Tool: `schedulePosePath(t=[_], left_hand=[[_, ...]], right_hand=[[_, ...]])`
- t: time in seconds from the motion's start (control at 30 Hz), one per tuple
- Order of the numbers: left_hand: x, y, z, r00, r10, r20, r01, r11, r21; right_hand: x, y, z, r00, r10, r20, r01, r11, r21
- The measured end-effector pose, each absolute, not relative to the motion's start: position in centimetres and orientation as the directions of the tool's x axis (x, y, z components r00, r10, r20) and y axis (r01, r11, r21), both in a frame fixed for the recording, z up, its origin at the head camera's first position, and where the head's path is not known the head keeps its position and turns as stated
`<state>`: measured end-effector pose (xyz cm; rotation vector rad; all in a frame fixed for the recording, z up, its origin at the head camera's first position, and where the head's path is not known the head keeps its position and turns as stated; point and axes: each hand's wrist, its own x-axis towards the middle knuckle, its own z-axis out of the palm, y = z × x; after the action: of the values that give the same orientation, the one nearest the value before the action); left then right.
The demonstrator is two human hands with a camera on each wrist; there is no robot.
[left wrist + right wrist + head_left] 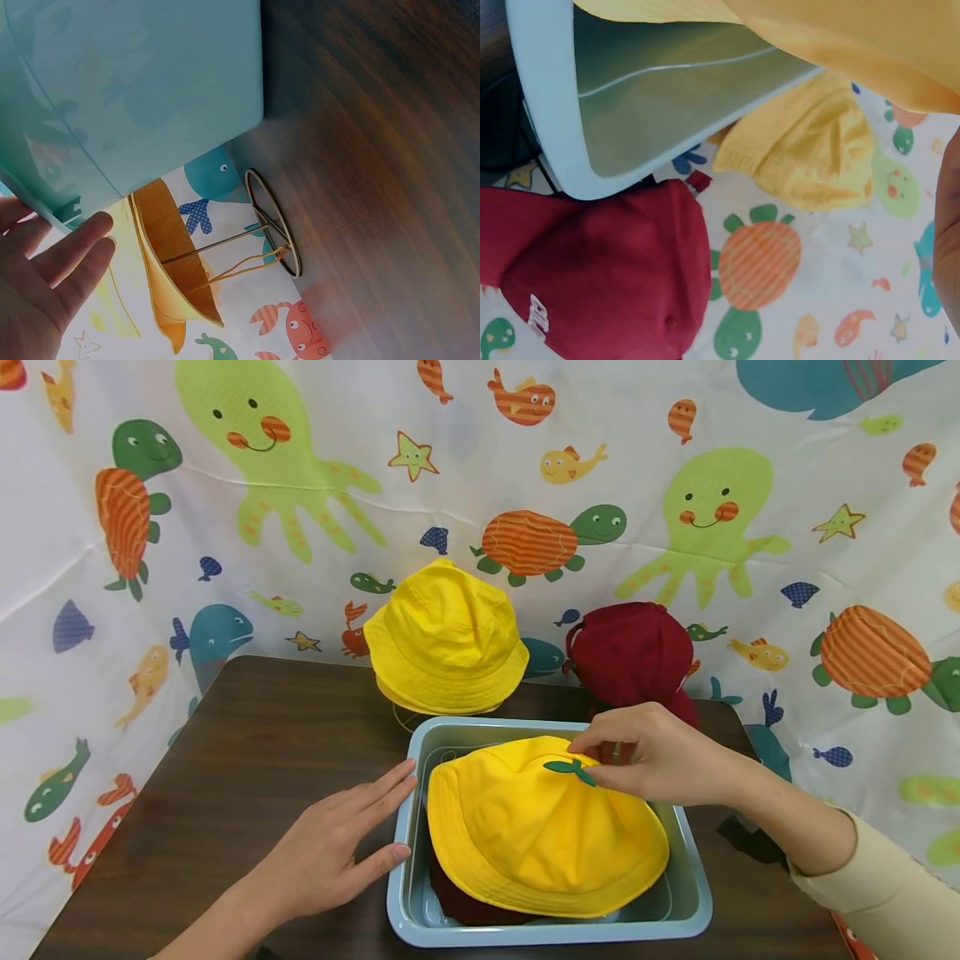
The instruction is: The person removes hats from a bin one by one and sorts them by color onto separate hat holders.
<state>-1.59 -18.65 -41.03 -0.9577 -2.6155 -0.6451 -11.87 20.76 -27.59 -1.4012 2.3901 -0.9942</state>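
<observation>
My right hand pinches the crown of a yellow bucket hat beside its green leaf-shaped sprout. The hat sits over a light blue plastic basin, its brim spread toward the front. Beneath the brim shows a dark reddish-brown cloth thing, mostly hidden. With fingers extended, my left hand touches the basin's left rim. In the left wrist view its fingertips lie against the basin wall.
Behind the basin, another yellow bucket hat hangs on a wire stand. To its right is a dark red cap, close to the basin's back corner. A sea-animal curtain backs the dark wooden table.
</observation>
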Motion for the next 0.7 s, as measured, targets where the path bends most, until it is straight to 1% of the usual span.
schedulePosePath(t=[0.3,0.5,0.7], left_hand=[[-1.8,-18.7,-41.1,-0.742,0.534,0.406,0.662,0.679,0.317],[-1.8,-18.7,-41.2,-0.741,0.536,0.404,0.663,0.676,0.320],[-1.8,-18.8,-41.4,-0.750,0.532,0.393,0.656,0.678,0.333]], right_hand=[[-11.9,21.2,-26.8,-0.534,-0.797,0.282,-0.750,0.294,-0.592],[-12.1,21.1,-26.4,-0.521,-0.767,0.375,-0.784,0.257,-0.565],[-12.3,20.9,-25.9,-0.513,-0.750,0.417,-0.796,0.233,-0.559]])
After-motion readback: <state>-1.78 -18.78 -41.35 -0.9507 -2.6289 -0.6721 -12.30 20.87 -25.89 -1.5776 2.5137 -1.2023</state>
